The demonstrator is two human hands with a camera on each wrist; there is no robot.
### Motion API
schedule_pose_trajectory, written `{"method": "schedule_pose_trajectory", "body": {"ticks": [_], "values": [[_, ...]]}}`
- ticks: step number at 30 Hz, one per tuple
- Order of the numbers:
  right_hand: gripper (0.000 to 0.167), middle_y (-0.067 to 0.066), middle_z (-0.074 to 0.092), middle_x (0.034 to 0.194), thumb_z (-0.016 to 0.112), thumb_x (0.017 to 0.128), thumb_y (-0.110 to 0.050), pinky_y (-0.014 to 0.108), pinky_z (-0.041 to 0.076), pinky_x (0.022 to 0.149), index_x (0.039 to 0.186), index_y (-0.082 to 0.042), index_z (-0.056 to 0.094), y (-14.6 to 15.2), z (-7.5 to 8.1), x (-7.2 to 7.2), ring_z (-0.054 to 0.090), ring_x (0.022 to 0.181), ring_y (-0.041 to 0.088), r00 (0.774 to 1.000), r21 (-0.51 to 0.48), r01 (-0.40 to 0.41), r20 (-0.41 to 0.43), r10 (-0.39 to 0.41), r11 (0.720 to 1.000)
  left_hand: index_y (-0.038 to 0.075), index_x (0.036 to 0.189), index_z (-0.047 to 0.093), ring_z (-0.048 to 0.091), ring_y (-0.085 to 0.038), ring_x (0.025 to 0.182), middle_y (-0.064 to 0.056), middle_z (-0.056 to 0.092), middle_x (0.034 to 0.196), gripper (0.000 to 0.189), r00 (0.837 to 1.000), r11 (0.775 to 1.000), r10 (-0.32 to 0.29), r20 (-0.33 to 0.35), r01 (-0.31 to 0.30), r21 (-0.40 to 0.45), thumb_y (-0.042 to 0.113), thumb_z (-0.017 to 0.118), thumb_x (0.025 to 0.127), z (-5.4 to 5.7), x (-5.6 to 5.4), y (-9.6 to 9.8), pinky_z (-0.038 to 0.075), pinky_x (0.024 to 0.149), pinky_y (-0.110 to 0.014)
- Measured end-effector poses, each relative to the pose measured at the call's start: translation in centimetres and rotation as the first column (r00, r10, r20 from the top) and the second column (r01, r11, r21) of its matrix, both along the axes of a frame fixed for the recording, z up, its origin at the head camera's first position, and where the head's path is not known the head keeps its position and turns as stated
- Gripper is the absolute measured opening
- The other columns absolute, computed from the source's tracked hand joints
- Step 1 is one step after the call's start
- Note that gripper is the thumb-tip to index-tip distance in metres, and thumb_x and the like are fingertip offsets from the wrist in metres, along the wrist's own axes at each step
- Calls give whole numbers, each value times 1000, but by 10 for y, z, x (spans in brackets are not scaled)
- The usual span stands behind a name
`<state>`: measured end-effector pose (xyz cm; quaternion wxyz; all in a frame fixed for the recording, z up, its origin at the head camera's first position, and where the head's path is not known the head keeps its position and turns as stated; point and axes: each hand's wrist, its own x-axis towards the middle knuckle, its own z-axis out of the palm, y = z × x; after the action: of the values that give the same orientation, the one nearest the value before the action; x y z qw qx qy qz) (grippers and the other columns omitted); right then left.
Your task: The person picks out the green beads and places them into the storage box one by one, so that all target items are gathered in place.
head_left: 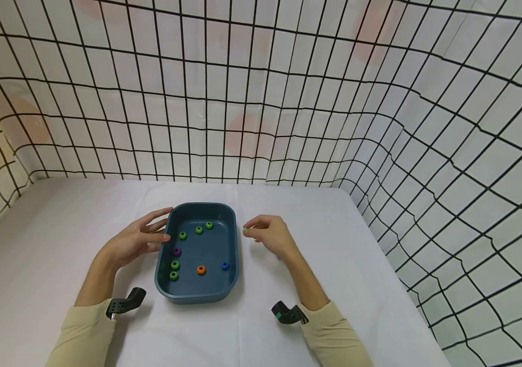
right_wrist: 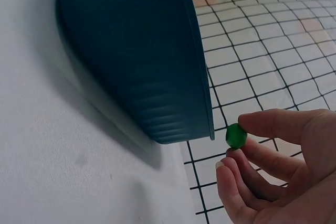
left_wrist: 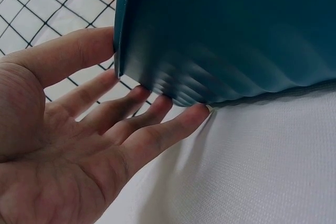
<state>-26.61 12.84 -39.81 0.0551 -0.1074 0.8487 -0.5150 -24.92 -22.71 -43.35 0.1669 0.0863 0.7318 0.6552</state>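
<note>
A blue rectangular tray point(head_left: 196, 299) stands on the white cloth with several green beads point(head_left: 198, 230), a purple bead point(head_left: 176, 252), an orange bead point(head_left: 201, 270) and a blue bead point(head_left: 225, 266) on its floor. My left hand point(head_left: 134, 240) is at the tray's left side, fingers spread and fairly straight. In the left wrist view, its thumb touches the rim and its fingertips rest against the lower wall. Just beyond the tray's right rim, my right hand point(head_left: 270, 234) pinches a green bead point(right_wrist: 236, 136) between thumb and fingertips, raised off the cloth.
The white-clothed table point(head_left: 334, 244) extends on both sides of the tray. Black netting point(head_left: 251, 102) over white sheeting rises behind the table and along its right side. Each wrist carries a small black camera mount, such as the left one point(head_left: 125, 303).
</note>
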Motion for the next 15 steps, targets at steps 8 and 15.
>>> {"method": "schedule_pose_trajectory", "body": {"ticks": [8,15], "values": [[14,5,77,94,76,88,-17,47,60,80,100,-10,78,-7,-5,0,70,87,27,1000,24,-28,-8,28,999,21,164,18,27,-46,150,-20,11,170,84,1000,1000,3,5,-3,0,14,67,96,0,-1,0,42,108,-57],[14,4,77,95,77,89,-19,37,59,75,101,-11,78,-11,-4,4,70,90,28,1000,54,-26,11,25,998,22,164,18,26,-47,151,-21,9,170,85,1000,1000,5,12,-5,1,14,67,95,0,-1,1,40,109,-61]]}}
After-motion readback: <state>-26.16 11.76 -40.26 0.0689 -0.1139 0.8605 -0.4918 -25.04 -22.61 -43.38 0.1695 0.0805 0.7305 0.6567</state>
